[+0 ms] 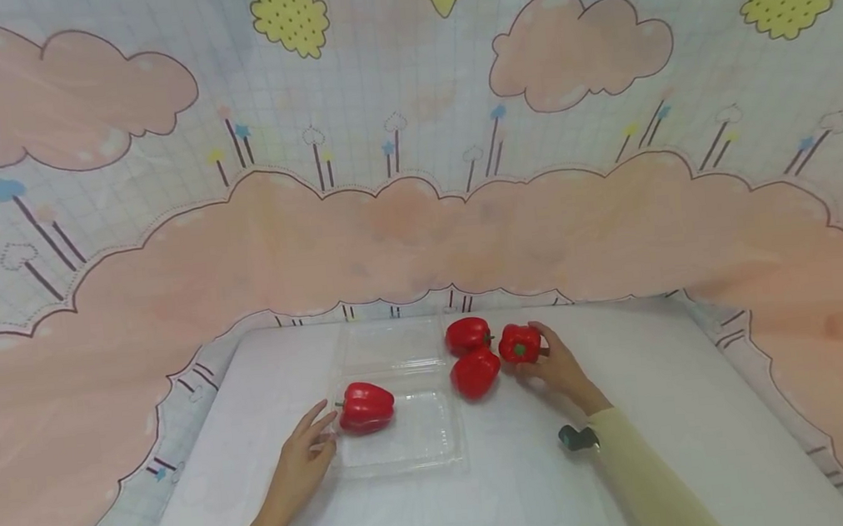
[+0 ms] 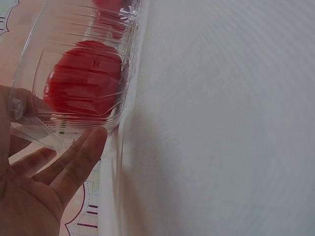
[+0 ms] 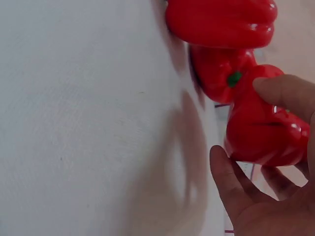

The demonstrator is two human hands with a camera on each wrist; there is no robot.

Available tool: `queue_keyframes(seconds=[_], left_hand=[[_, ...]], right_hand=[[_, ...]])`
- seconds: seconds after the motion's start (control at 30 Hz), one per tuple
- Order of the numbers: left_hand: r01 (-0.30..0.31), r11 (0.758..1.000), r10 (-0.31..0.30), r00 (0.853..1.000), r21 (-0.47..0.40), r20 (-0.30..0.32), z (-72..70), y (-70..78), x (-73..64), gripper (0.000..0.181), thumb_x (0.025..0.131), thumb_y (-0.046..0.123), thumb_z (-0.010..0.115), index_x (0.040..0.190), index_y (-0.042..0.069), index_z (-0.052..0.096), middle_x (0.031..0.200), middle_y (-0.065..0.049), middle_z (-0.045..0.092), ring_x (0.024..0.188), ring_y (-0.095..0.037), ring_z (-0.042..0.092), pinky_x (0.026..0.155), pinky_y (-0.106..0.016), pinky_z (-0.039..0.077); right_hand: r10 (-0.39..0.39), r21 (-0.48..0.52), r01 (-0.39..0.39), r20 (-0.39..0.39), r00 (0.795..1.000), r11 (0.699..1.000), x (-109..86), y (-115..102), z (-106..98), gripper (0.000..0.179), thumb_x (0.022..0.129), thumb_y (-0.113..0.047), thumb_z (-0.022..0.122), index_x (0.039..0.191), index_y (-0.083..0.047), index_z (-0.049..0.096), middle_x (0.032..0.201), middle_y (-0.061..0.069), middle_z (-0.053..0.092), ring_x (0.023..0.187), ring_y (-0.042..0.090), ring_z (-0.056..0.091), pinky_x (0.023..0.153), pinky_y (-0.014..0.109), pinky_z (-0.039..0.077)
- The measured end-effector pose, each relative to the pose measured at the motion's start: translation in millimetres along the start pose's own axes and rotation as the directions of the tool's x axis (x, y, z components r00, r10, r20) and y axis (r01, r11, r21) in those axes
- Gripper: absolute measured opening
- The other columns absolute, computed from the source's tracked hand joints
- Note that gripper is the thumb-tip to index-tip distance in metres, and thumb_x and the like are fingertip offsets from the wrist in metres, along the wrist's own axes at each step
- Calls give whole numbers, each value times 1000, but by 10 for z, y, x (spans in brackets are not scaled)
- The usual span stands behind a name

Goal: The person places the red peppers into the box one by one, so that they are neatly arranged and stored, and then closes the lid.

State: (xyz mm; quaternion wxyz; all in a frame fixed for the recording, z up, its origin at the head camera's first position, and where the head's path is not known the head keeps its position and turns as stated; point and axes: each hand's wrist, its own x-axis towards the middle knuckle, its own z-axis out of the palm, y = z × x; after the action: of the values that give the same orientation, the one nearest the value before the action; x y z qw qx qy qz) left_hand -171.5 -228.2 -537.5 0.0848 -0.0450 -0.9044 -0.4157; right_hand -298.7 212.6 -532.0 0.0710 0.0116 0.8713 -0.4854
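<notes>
My right hand (image 1: 562,368) holds a red bell pepper (image 1: 521,344), green stem end facing me, at the right of two other peppers. In the right wrist view the thumb lies on this pepper (image 3: 266,128) and the fingers spread beneath it. An open clear plastic clamshell box (image 1: 417,466) lies left of the peppers. One red bell pepper (image 1: 366,407) rests on its side in the box's near half, stem to the left. My left hand (image 1: 300,466) is at the box's left edge, fingers extended; in the left wrist view the fingertips (image 2: 98,137) touch or nearly touch the box wall.
Two red bell peppers, one farther back (image 1: 467,337) and one nearer (image 1: 476,374), lie against each other just right of the box. The box's lid half (image 1: 391,345) lies flat behind the near half. A white table (image 1: 531,487) meets a patterned cloth backdrop (image 1: 419,238).
</notes>
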Motion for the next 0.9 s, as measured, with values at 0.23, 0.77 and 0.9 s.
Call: queue_keyframes(seconds=[0.23,0.77,0.9], left_hand=[[7,1000,-7,1000,4,3,-14,36,-18,44,91,2,62,134,3,58,153,-14,43,109,-32,67,87,-38,60],[-20,1000,20,1000,9,-14,5,-27,-13,43,90,2,62,133,2,60,151,-14,45,105,-30,69,85,-37,61],[-27,1000,27,1000,10,-15,1,-38,-7,43,90,2,62,133,2,60,152,-13,45,106,-30,69,85,-37,61]], right_hand=[[-75,-26,75,-6,997,997,-108,-87,-49,90,83,-21,76,156,-22,23,156,14,33,138,42,39,98,52,55],[-136,4,136,-68,988,991,-306,-298,-125,90,81,-30,79,153,-19,25,150,14,41,133,36,44,96,48,57],[-156,18,159,-94,983,987,-364,-379,-126,91,79,-36,80,152,-19,29,148,13,43,128,34,46,91,43,59]])
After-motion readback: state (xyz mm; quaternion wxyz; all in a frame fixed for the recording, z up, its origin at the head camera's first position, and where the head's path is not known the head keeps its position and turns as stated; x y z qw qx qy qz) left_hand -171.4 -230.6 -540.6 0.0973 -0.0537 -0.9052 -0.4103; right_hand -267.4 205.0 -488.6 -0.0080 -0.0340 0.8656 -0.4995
